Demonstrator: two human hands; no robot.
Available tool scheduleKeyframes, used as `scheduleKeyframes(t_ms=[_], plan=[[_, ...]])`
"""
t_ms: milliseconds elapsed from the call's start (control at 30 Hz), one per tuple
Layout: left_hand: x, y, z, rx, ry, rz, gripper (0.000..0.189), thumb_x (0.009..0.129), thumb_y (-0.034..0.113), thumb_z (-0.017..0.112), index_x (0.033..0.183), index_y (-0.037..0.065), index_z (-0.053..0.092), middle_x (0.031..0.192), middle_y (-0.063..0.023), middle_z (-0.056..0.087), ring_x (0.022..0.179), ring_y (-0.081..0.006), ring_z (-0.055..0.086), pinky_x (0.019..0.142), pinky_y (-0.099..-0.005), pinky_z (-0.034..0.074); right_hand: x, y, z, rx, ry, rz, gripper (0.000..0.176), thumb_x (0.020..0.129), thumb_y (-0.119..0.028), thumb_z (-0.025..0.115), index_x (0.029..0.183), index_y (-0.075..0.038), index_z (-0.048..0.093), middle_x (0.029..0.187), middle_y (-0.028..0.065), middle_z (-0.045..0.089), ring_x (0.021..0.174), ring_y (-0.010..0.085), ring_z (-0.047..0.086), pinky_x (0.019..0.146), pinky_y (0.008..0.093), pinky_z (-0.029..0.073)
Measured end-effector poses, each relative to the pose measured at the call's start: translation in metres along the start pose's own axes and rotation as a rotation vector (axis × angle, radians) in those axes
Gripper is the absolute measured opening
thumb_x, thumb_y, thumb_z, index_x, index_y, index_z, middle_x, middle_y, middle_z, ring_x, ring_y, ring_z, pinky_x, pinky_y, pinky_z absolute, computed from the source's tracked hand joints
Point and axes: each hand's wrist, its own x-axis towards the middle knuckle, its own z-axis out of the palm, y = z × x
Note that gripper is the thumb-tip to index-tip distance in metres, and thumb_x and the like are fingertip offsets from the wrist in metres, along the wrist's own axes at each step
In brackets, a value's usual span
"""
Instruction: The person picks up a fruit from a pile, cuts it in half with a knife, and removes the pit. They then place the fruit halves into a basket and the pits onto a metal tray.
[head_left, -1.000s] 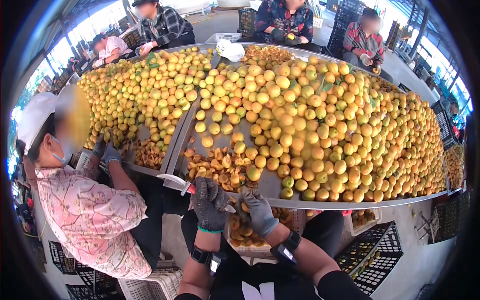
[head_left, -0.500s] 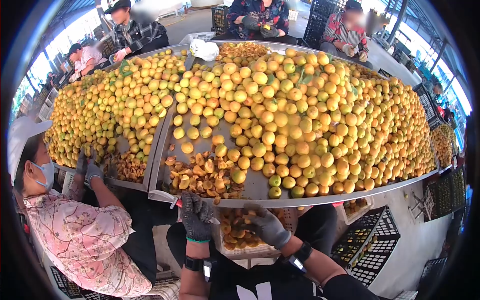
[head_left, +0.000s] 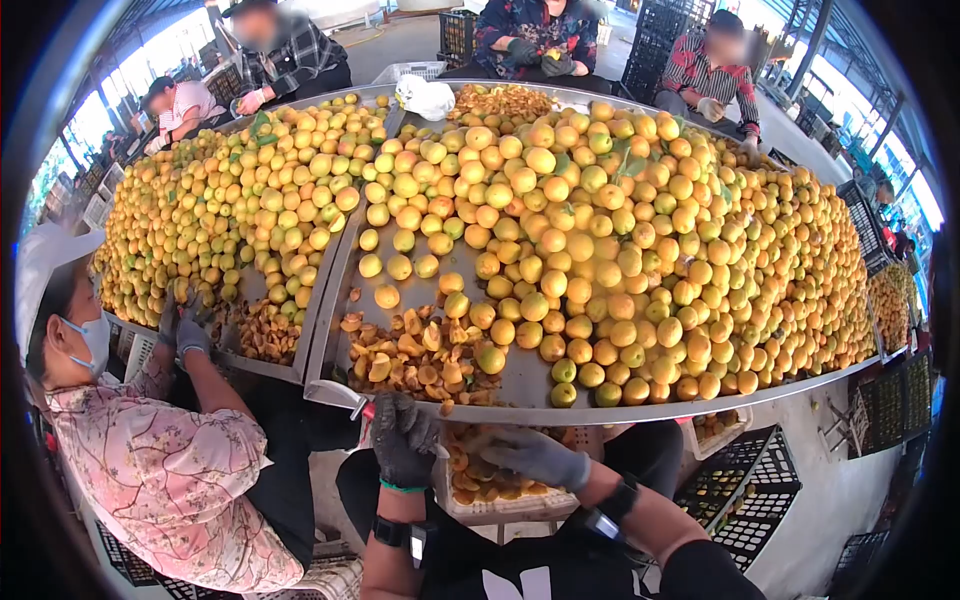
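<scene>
My left hand [head_left: 405, 440], in a dark grey glove, is closed at the table's front rim. A short pale tip, seemingly the blade of a small knife [head_left: 440, 452], sticks out of it to the right; the rest is hidden. My right hand [head_left: 535, 458], in a lighter grey glove, reaches leftward over a crate [head_left: 500, 512] of split apricots [head_left: 475, 480] below the rim. Its fingers are stretched out, and no fruit shows in them. Beyond my hands, apricot halves [head_left: 415, 355] lie on the metal table [head_left: 530, 385] beside a large heap of whole apricots [head_left: 620, 270].
A co-worker [head_left: 150, 470] in a pink flowered shirt sits at my left, gloved hands at the fruit. Several people sit across the table. Black crates [head_left: 745, 495] stand on the floor at right. A white bag [head_left: 425, 97] lies on the far side.
My right hand has lowered and moved left over the crate, its fingers straighter than before. The left hand remains closed near the rim. The view has shifted slightly.
</scene>
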Motion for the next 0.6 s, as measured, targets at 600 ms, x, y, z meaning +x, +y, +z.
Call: scheduleKeyframes(t_ms=[600], plan=[[-0.005,-0.007,0.006,0.176,0.182,-0.095,0.016,0.094,0.02,0.058,0.082,0.015,0.049,0.064,0.0025,0.049,0.045,-0.0108,0.045,0.04,-0.0243,0.037,0.065,-0.087,-0.137,-1.176,0.793,-0.125,0.046,0.079,-0.022,0.069,0.124,-0.018,0.06,0.126,0.0114,0.056,0.106,0.0321,0.056,0.089,0.0419,0.047]])
